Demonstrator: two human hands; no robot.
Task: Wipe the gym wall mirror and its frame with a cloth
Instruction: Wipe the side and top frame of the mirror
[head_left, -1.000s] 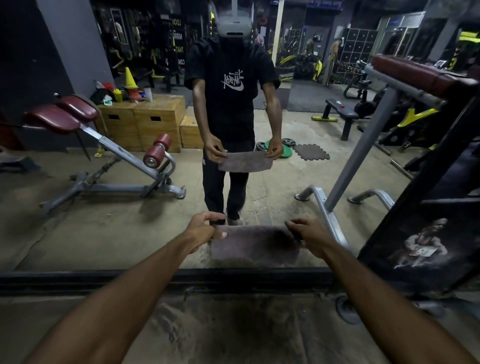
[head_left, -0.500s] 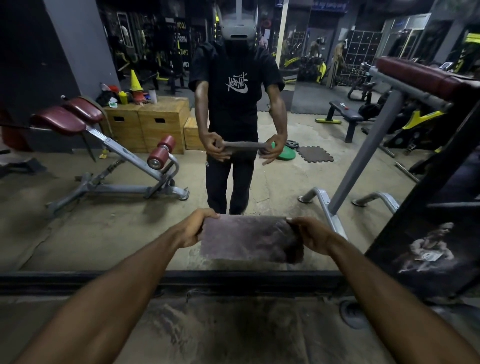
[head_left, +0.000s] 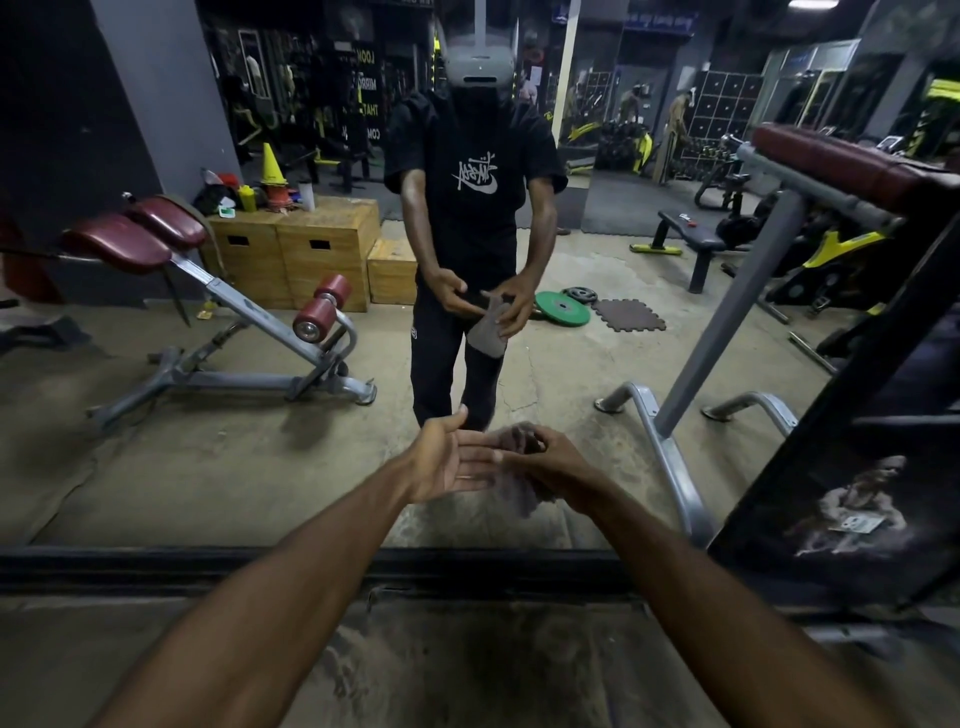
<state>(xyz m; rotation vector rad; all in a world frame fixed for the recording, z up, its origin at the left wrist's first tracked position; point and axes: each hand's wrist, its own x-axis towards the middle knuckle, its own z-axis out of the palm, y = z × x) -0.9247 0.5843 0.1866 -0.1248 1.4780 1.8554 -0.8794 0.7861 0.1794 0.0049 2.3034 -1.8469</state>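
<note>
At centre frame, the right hand (head_left: 558, 465) is clenching one crumpled, fuzzy grey-brown cloth (head_left: 522, 496), bunched into a lump with a loose end hanging below. The left hand (head_left: 444, 462) is lying flat-fingered, palm up, just beside it. Both are hovering before the mirror (head_left: 260, 467), smooth open glass spreading either side, above its dark straight frame (head_left: 182, 564). Three wooden boxes (head_left: 322, 249) are showing reflected at upper left.

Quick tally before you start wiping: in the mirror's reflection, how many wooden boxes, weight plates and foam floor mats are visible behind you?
Wooden boxes: 3
Weight plates: 2
Foam floor mats: 1
Total: 6
</note>
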